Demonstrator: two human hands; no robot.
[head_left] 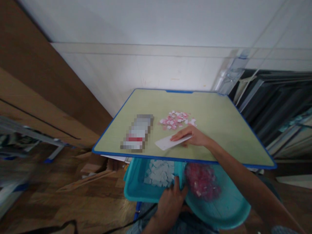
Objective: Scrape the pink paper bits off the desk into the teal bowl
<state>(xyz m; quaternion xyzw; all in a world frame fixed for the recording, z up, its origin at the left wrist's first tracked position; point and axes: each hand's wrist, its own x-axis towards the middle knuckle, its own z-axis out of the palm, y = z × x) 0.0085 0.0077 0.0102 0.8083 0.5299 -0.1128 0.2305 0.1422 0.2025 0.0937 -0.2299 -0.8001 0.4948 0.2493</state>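
In the head view, my right hand (189, 135) reaches over the green board with fingers closed on a white card (167, 142). The card is flat and slightly tilted, near the board's front edge. Just beyond it lies a loose pile of small pink and white pieces (174, 120). My left hand (172, 200) is below the board, at the rim between a teal tray (136, 194) and a round teal dish (230, 214). Its index finger points forward and its thumb stands apart; the other fingers are partly hidden. Small white squares (159, 173) fill part of the tray.
The green board (214, 113) has a blue edge. A blurred-out flat object (137, 133) lies on its left. A clear bag of pink pieces (203, 182) sits in the round dish. Behind the board stand a clear bottle (232, 74) and dark panels (275, 94).
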